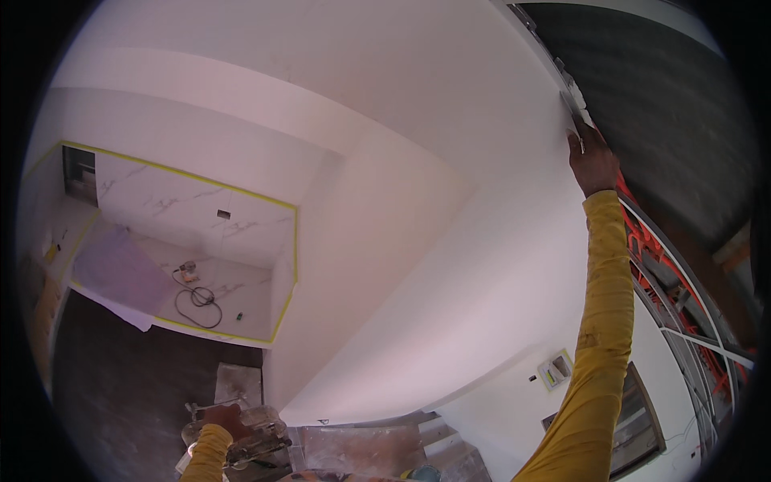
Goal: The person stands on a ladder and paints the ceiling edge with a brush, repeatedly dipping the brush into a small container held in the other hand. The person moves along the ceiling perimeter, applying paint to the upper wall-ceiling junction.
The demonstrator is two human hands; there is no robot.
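Note:
My right hand [594,159] is raised high at the right, its arm in a yellow sleeve. Its fingers are closed on a putty knife [572,103], whose thin grey blade lies at the edge of the white plastered surface [514,136]. White paste shows beside the blade, along the border with a dark surface. Low at the left, my left hand [225,419] is bent over a cluster of paste-smeared, brownish gear [261,430]. Its fingers are partly hidden, and what they grip cannot be made out.
Orange strips and metal rails [662,261] run beside my right forearm. A marble-patterned recess [241,217] edged with yellow tape holds a corded power tool [188,269] and a pale sheet [124,269]. Smeared boards [361,450] lie below. A small wall box [556,369] sits lower right.

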